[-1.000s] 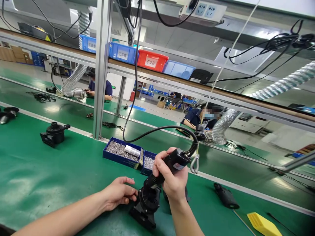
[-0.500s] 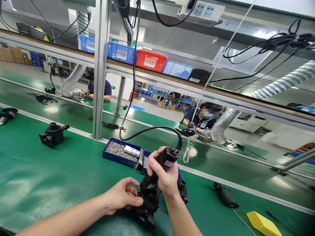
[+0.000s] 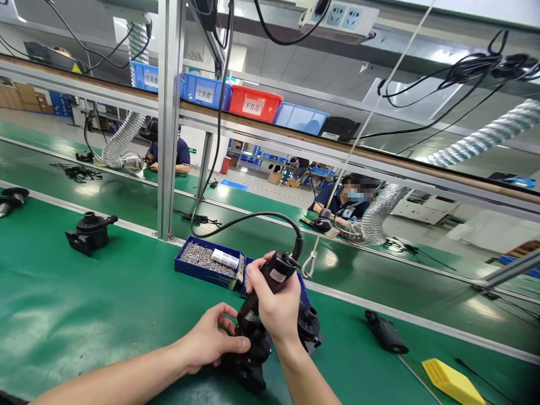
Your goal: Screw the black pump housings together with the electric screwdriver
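My right hand (image 3: 278, 306) is wrapped round a black corded electric screwdriver (image 3: 277, 274), which is tilted with its lower end down at a black plastic housing (image 3: 251, 371). The bit's tip is hidden. My left hand (image 3: 213, 337) grips the housing's left side, thumb in front and fingers curled behind. Just right of my right hand is a second black housing (image 3: 310, 323), partly covered. Behind the hands stands a blue tray of small screws (image 3: 198, 256) with a white cylinder (image 3: 225, 259) on top. Another blue tray beside it is mostly hidden.
More black housings, one whole (image 3: 90, 232) and one at the left edge (image 3: 12, 201), rest on the green mat. A black part with a wire (image 3: 386, 332) and a yellow piece (image 3: 451, 381) lie right. An upright metal post (image 3: 166, 140) and a hanging cord hook (image 3: 310, 265) stand near.
The screwdriver and my right hand have shifted slightly left, and its cable has swung left. My left thumb reaches a little further over the housing.
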### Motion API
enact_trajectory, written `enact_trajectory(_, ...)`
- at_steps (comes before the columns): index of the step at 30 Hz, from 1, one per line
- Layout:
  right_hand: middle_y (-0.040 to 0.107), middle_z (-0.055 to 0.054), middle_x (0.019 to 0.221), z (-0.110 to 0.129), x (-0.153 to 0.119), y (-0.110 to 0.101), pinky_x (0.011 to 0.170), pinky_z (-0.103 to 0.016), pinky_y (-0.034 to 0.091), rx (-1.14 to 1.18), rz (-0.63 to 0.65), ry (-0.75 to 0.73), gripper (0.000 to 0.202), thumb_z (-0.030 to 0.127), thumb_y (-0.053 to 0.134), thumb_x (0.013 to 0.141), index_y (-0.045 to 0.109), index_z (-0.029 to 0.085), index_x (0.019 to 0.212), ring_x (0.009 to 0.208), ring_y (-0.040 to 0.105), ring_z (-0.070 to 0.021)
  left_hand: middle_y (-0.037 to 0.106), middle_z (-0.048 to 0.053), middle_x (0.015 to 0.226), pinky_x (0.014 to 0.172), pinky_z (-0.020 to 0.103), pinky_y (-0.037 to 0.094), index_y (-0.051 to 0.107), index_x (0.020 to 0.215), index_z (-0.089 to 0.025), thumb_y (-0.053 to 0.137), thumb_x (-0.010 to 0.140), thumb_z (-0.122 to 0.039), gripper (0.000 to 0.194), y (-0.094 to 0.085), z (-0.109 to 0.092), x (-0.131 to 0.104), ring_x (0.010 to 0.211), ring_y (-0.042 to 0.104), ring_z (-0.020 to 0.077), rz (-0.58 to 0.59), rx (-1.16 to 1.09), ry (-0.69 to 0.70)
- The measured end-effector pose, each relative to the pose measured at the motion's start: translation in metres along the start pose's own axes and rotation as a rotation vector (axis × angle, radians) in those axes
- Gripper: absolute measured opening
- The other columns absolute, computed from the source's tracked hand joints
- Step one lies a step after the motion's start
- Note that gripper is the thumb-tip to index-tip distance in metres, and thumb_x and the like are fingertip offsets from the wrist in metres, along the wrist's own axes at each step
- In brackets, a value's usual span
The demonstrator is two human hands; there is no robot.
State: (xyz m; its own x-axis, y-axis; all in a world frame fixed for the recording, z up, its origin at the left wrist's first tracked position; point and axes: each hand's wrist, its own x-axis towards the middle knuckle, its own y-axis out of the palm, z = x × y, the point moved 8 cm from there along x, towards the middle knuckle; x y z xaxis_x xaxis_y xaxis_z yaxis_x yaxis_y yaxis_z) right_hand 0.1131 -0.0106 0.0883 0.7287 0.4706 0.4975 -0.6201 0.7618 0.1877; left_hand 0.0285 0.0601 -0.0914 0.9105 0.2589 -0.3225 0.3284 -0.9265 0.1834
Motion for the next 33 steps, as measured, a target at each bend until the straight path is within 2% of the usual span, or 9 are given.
enact_trajectory(2, 0.063, 0.002, 0.078, -0.003, 0.001, 0.008, 0.055, -0.024, 0.047, 0.064, 0.134, 0.020, 0.027, 0.030, 0.078, 0.092, 0.055, 0.023, 0.103, 0.056, 0.055, -0.0101, 0.057, -0.004, 0.089, 0.033, 0.017, 0.028, 0.051, 0.113, -0.020, 0.095, 0.056, -0.046, 0.077, -0.001, -0.001, 0.000, 0.056, 0.045, 0.0073, -0.014, 0.000, -0.002)
enact_trajectory(6, 0.061, 0.004, 0.076, -0.005, -0.007, 0.029, 0.047, -0.021, 0.039, 0.332, 0.597, 0.116, 0.031, 0.031, 0.081, 0.087, 0.054, 0.024, 0.100, 0.050, 0.046, -0.0073, 0.057, -0.004, 0.086, 0.034, 0.016, 0.031, 0.051, 0.113, -0.020, 0.095, 0.056, -0.047, 0.077, -0.001, -0.005, -0.002, 0.059, 0.047, 0.0086, -0.005, 0.008, -0.017)
enact_trajectory(7, 0.061, 0.004, 0.076, -0.005, -0.006, 0.028, 0.047, -0.020, 0.039, 0.333, 0.592, 0.121, 0.031, 0.031, 0.081, 0.087, 0.054, 0.024, 0.100, 0.049, 0.046, -0.0070, 0.057, -0.004, 0.086, 0.035, 0.016, 0.032, 0.051, 0.113, -0.020, 0.095, 0.056, -0.047, 0.077, -0.001, -0.005, -0.002, 0.059, 0.048, 0.0089, -0.004, 0.010, -0.020)
enact_trajectory(11, 0.064, 0.002, 0.079, -0.005, -0.001, 0.011, 0.054, -0.022, 0.047, 0.103, 0.205, 0.070, 0.025, 0.029, 0.079, 0.092, 0.057, 0.022, 0.104, 0.056, 0.055, -0.0090, 0.059, -0.004, 0.084, 0.035, 0.017, 0.029, 0.050, 0.114, -0.020, 0.095, 0.055, -0.042, 0.077, -0.001, -0.006, -0.002, 0.058, 0.047, 0.0093, -0.026, 0.016, -0.026)
enact_trajectory(13, 0.064, 0.001, 0.079, -0.003, -0.004, 0.012, 0.056, -0.023, 0.050, 0.048, 0.126, 0.053, 0.026, 0.031, 0.079, 0.092, 0.058, 0.021, 0.104, 0.057, 0.056, -0.0096, 0.061, -0.004, 0.082, 0.036, 0.018, 0.025, 0.051, 0.111, -0.020, 0.095, 0.055, -0.039, 0.074, -0.003, -0.006, -0.002, 0.056, 0.045, 0.0084, -0.047, 0.010, -0.019)
enact_trajectory(16, 0.064, 0.001, 0.080, -0.001, -0.004, 0.014, 0.055, -0.024, 0.049, 0.076, 0.163, 0.043, 0.025, 0.030, 0.078, 0.092, 0.058, 0.022, 0.104, 0.057, 0.056, -0.0096, 0.064, -0.004, 0.081, 0.043, 0.017, 0.025, 0.052, 0.106, -0.020, 0.096, 0.056, -0.036, 0.069, -0.006, -0.008, -0.001, 0.054, 0.044, 0.0065, -0.067, -0.004, 0.025)
enact_trajectory(22, 0.066, 0.001, 0.079, 0.000, -0.006, 0.022, 0.049, -0.023, 0.042, 0.292, 0.546, 0.067, 0.029, 0.030, 0.080, 0.089, 0.055, 0.024, 0.103, 0.051, 0.051, -0.0091, 0.066, -0.003, 0.081, 0.052, 0.020, 0.032, 0.054, 0.103, -0.021, 0.099, 0.057, -0.044, 0.069, -0.006, -0.009, 0.000, 0.055, 0.049, 0.0080, -0.036, -0.035, 0.052)
enact_trajectory(28, 0.065, 0.001, 0.080, -0.006, 0.000, 0.007, 0.054, -0.025, 0.047, 0.107, 0.202, 0.052, 0.027, 0.033, 0.078, 0.094, 0.058, 0.022, 0.108, 0.054, 0.056, -0.0103, 0.064, -0.005, 0.073, 0.059, 0.022, 0.039, 0.053, 0.098, -0.020, 0.099, 0.054, -0.037, 0.066, 0.000, -0.009, 0.002, 0.060, 0.053, 0.0098, -0.019, -0.115, 0.058)
enact_trajectory(33, 0.066, 0.000, 0.079, -0.003, 0.000, 0.010, 0.053, -0.027, 0.048, 0.114, 0.198, 0.065, 0.032, 0.037, 0.080, 0.090, 0.057, 0.021, 0.105, 0.053, 0.057, -0.0115, 0.061, -0.007, 0.064, 0.058, 0.023, 0.037, 0.050, 0.093, -0.021, 0.099, 0.051, -0.039, 0.068, 0.002, -0.001, 0.007, 0.056, 0.051, 0.0096, 0.000, -0.185, 0.070)
